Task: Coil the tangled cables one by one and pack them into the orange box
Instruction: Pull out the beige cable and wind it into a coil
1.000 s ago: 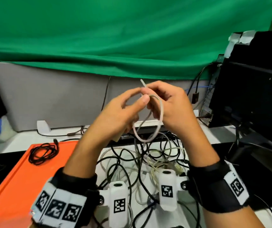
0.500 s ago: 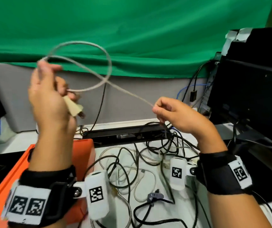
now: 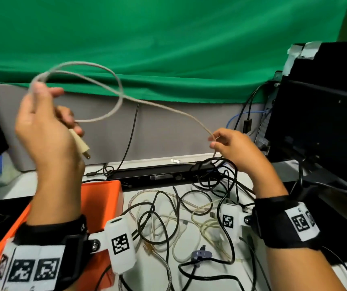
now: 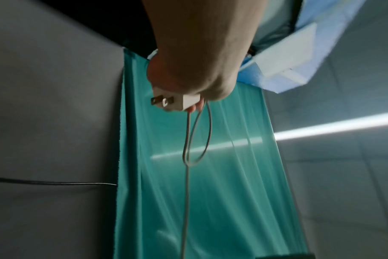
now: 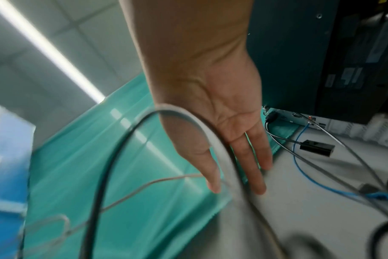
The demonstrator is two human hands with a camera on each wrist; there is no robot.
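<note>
My left hand (image 3: 63,110) is raised at the left, above the orange box (image 3: 105,198). It holds a loop of the beige cable (image 3: 118,95), and the cable's two-pin plug (image 3: 82,147) sticks out below the fingers. From the loop the cable runs down and right to my right hand (image 3: 213,141), which pinches it between thumb and forefinger above the tangle of black and pale cables (image 3: 189,211) on the table. The left wrist view shows the plug (image 4: 179,103) under the hand (image 4: 195,70) and the cable (image 4: 186,140) hanging. The right wrist view shows the thin cable (image 5: 144,189) reaching the fingertips (image 5: 213,187).
A black monitor (image 3: 315,122) stands close on the right, with wired equipment behind it. A long black bar (image 3: 158,175) lies at the back of the table against a grey partition (image 3: 168,133). A purple connector (image 3: 200,254) lies in the tangle near me.
A second ago both hands met at the centre, forming a loop. My left hand has since swung up and left with the loop, and the cable now stretches between the two hands.
</note>
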